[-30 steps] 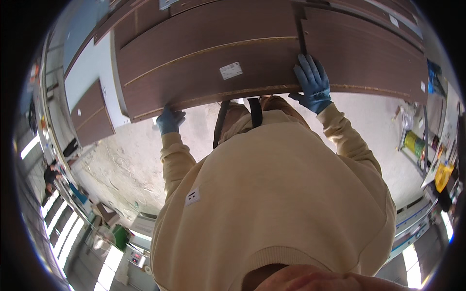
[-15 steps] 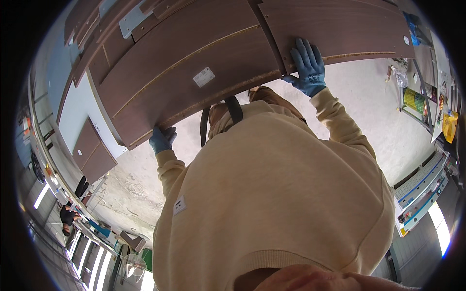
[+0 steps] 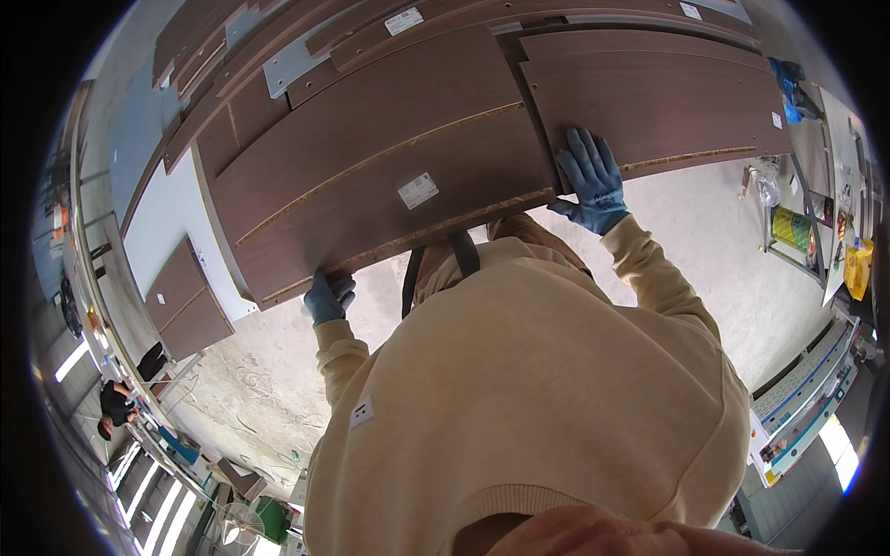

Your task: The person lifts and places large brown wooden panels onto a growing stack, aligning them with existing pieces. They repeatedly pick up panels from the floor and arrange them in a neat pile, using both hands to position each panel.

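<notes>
Dark brown board panels lie in front of me. The nearest panel (image 3: 343, 218) has a white label (image 3: 418, 191) and a raw chipboard edge toward my body. My left hand (image 3: 329, 298), in a blue work glove, is closed at this near edge, left of the middle; part of its fingers is hidden. Flat on the neighbouring right-hand panel (image 3: 677, 111) lies my gloved right hand (image 3: 593, 181), fingers stretched out near that panel's left corner. Its thumb points toward the nearest panel's right end. Behind the labelled panel lies another brown panel (image 3: 399, 107).
More brown and grey-blue boards (image 3: 301, 65) are stacked at the far side. A white board (image 3: 176, 218) and a small brown piece (image 3: 190, 301) sit at left. On the right stands a rack with a yellow-green roll (image 3: 790, 225). Another person (image 3: 116, 405) is far off at left.
The view has shifted, so the panels and both hands appear lower and more of the far boards shows. Against the panels, my hands keep nearly the same places.
</notes>
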Available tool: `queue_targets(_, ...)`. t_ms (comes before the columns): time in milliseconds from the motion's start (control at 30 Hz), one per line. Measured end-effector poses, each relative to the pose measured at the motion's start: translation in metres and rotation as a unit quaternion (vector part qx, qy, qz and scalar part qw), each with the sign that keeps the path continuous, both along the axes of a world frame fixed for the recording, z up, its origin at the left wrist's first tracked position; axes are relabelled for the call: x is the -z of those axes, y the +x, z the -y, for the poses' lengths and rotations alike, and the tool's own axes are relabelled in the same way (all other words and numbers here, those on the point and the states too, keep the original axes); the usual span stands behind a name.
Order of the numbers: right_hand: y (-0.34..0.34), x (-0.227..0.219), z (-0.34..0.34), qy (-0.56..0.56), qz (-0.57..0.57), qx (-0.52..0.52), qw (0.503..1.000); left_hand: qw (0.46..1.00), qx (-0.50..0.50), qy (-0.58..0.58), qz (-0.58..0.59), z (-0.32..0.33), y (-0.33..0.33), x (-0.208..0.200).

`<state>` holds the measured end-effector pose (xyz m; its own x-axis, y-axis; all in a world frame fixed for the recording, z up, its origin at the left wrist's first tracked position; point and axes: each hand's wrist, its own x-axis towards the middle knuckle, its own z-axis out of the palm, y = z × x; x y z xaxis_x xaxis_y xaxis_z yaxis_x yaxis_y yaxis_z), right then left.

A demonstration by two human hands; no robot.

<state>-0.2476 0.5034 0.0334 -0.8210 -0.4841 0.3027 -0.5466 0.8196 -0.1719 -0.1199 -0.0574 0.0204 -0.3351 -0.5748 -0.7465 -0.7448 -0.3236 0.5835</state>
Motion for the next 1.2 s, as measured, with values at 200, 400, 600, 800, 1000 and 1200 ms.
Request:
queue_targets(200,0.001,-0.002,0.001,0.0,-0.001,-0.006,1.0,1.0,0.006,-0.007,-0.005,-0.002,-0.006,0.001)
queue_targets(400,0.001,-0.001,-0.001,-0.005,-0.004,-0.011,1.0,1.0,0.011,0.0,0.02,-0.001,-0.007,-0.001)
queue_targets(600,0.002,0.006,-0.004,0.002,-0.012,-0.005,1.0,0.999,-0.006,0.042,-0.003,0.008,-0.004,0.009)
queue_targets(800,0.001,0.006,-0.004,0.01,-0.002,-0.007,1.0,0.998,-0.001,0.065,0.011,0.008,-0.003,0.01)
queue_targets(1000,0.002,0.004,-0.005,0.018,0.005,-0.015,1.0,0.999,-0.015,0.047,0.003,-0.008,-0.005,0.0)
queue_targets(1200,0.004,0.015,-0.008,0.021,0.005,-0.018,1.0,0.999,-0.001,0.042,-0.005,0.0,0.005,0.011)
